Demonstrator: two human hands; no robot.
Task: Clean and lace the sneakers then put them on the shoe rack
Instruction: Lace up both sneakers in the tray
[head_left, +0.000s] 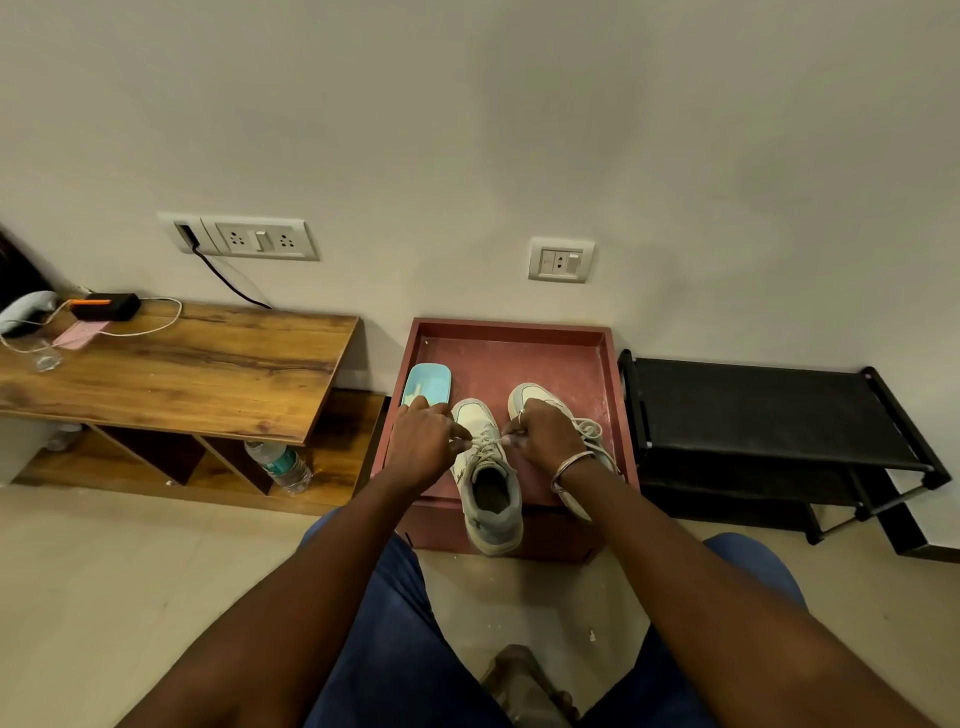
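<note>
- My knees in blue trousers frame the bottom of the view, above a pale floor.
- My left hand (423, 441) and right hand (545, 434) each pinch one end of the lace (485, 442), every grip closed tight on it, over the near sneaker (491, 493).
- That sneaker sits toe-away on a red tray (519, 348), heel overhanging its front edge.
- The second sneaker (582, 431) lies just beside it, partly under my right wrist.
- A light blue brush (428, 384) rests on the tray's left.
- A black shoe rack (769, 410) stands right of the tray; a wooden bench (182, 364) stands left.
</note>
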